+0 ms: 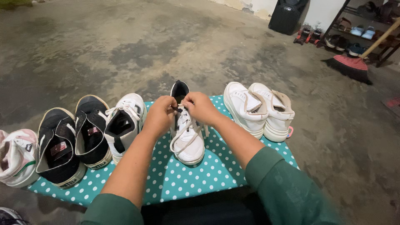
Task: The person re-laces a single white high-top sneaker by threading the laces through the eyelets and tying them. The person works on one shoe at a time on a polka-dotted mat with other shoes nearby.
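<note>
1. A teal polka-dot cloth (216, 175) covers the surface nearest the person, whose green sleeves enter from 6 o'clock.
2. At the centre of the cloth lies a white sneaker (187, 139), toe pointing toward 6 o'clock, with loose white laces (180, 137) draped over it.
3. The left hand (160, 116) is curled closed, fingertips pinching the laces at the tongue of the shoe.
4. The right hand (201, 107), just beside it, is likewise curled and pinches the laces from the 1 o'clock side.
5. At 9 o'clock stand a matching white sneaker (124, 125), two black sneakers (71, 141) and a pink-trimmed shoe (16, 156).
6. At 2 o'clock sits a pair of white platform shoes (258, 110).
7. Farther off, toward 1 o'clock, a red broom (352, 66) lies on the concrete floor (125, 46) before a shoe rack (366, 29).
</note>
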